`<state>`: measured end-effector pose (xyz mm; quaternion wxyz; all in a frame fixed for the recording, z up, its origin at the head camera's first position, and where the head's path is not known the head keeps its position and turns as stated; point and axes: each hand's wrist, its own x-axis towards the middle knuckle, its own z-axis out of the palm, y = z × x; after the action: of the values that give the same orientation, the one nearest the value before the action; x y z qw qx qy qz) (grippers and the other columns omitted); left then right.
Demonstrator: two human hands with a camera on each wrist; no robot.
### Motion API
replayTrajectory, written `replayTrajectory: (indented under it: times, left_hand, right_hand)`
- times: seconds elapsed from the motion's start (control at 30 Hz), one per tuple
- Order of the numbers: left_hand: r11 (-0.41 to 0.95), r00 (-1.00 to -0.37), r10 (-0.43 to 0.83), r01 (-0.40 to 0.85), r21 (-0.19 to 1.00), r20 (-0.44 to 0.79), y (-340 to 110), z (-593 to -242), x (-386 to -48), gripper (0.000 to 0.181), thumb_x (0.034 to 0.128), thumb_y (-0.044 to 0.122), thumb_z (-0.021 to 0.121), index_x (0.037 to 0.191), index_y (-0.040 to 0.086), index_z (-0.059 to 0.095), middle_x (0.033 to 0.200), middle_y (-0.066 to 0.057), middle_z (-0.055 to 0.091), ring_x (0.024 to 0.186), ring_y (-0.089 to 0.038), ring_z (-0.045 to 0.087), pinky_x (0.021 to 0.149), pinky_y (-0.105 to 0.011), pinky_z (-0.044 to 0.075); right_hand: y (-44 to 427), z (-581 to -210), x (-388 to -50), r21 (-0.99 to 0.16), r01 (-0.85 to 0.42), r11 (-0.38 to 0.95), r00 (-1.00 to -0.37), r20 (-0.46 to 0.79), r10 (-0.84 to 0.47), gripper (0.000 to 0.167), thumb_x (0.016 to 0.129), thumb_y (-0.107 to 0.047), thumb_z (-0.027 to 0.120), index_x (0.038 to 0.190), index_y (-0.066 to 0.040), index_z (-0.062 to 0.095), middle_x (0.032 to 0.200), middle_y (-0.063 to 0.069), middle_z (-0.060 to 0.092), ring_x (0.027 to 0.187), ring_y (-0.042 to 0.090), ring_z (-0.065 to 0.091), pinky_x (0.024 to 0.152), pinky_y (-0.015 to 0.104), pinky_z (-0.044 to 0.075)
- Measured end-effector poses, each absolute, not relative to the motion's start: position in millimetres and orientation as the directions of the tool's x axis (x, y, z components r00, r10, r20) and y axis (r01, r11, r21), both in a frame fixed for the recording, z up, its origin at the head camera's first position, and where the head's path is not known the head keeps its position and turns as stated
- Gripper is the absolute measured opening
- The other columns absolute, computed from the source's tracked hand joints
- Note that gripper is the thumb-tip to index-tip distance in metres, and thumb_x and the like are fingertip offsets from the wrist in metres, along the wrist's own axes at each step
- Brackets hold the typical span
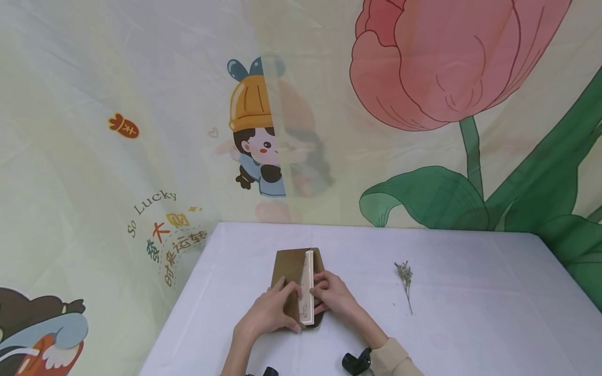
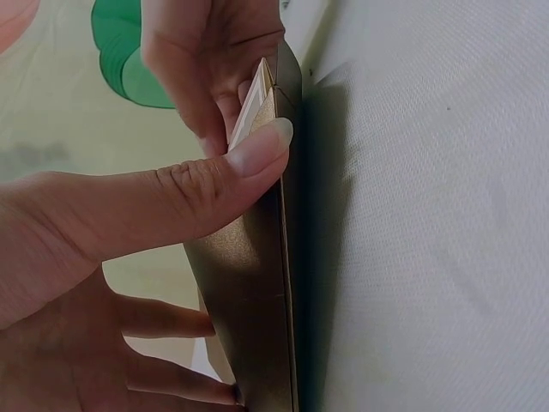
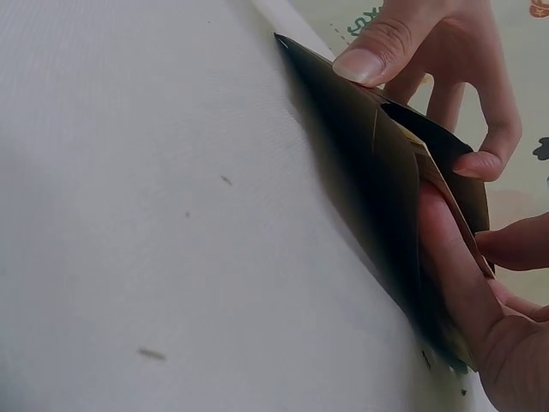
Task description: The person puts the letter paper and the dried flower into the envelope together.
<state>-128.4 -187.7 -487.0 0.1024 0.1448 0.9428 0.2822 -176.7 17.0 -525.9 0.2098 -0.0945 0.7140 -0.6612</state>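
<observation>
A bronze-brown paper envelope (image 1: 288, 263) lies on the white table with a cream folded card (image 1: 308, 284) standing out of its opening. My left hand (image 1: 269, 309) holds the envelope from the left, with the thumb (image 2: 257, 150) on its near edge and other fingers spread over its top. From the right, my right hand (image 1: 339, 298) pinches the card's edge. In the right wrist view, the right thumb (image 3: 446, 249) reaches between the dark layers of the envelope (image 3: 360, 163). How far the card sits inside is hidden.
A dried flower sprig (image 1: 404, 282) lies on the white tabletop (image 1: 479, 292) to the right, with small crumbs near it. Behind the table hangs a printed curtain (image 1: 320, 62). A black wrist camera (image 1: 356, 361) sits by the right sleeve.
</observation>
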Motion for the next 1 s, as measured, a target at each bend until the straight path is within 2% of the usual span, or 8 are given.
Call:
replayTrajectory:
  times: [0.33,0.67,1.0]
  left_hand:
    - [0.799,-0.942,0.310,0.185,0.572,-0.128,-187.4,-487.0,-129.9,0.065,0.0629,0.033,0.097,0.112,0.031,0.055,0.156,-0.039,0.036,0.126,-0.075,0.041,0.093,-0.081,0.042]
    - [0.802,-0.941,0.313,0.190,0.567,-0.127,-187.1,-487.3,-129.7,0.065,0.0627,0.034,0.097,0.112,0.031,0.054,0.156,-0.039,0.036,0.125,-0.075,0.041,0.094,-0.082,0.041]
    - [0.793,-0.937,0.326,0.200,0.575,-0.123,-188.3,-486.7,-128.7,0.065,0.0637,0.034,0.097,0.113,0.030,0.054,0.156,-0.039,0.036,0.126,-0.073,0.043,0.100,-0.080,0.039]
  right_hand:
    - [11.4,-524.4,-175.1,-0.985,0.141,0.100,-0.892,-0.171,-0.419,0.042,0.098,0.002,0.059,0.134,0.016,0.042,0.096,0.022,0.071,0.071,0.029,0.075,0.062,0.044,0.064]
    - [9.1,-528.1,-177.6,-0.985,0.150,0.087,-0.881,-0.173,-0.440,0.044,0.097,0.004,0.058,0.135,0.016,0.041,0.092,0.018,0.071,0.069,0.028,0.075,0.061,0.043,0.064]
    - [7.5,-528.7,-176.2,-0.986,0.152,0.072,-0.876,-0.168,-0.452,0.045,0.096,0.006,0.057,0.136,0.014,0.041,0.092,0.017,0.071,0.071,0.028,0.075,0.061,0.042,0.064]
